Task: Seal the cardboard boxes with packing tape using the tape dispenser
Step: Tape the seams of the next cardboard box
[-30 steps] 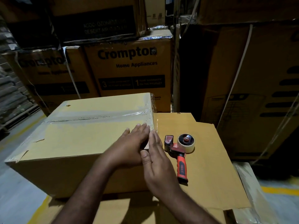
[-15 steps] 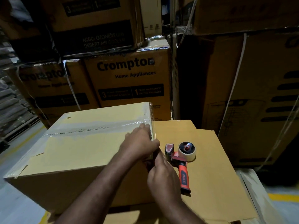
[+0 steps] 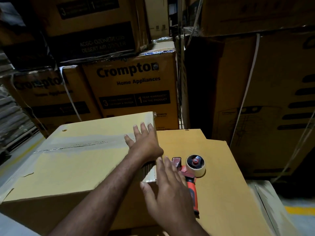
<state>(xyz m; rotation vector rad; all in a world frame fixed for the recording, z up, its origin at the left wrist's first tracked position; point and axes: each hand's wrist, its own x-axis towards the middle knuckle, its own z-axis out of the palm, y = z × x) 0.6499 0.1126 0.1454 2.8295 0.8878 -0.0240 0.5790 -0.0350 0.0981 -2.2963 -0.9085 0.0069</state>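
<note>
A plain cardboard box (image 3: 71,166) sits in front of me, a strip of clear tape (image 3: 76,143) running along its top seam. My left hand (image 3: 144,142) lies flat on the box's top near the right edge, fingers spread. My right hand (image 3: 168,189) is open with straight fingers against the box's right side, near the corner. The red-handled tape dispenser (image 3: 192,171) with its roll of tape lies untouched on a flat cardboard sheet (image 3: 221,193), just right of my right hand.
Stacked printed cartons (image 3: 133,86) stand close behind the box. A tall strapped carton (image 3: 272,99) rises at the right. Grey floor with a yellow line (image 3: 300,210) shows at the lower right, and floor also shows at the left.
My left hand has slid further along the top toward the far right corner and flattened out. My right hand shifted on the box's right side. The dispenser has not moved.
</note>
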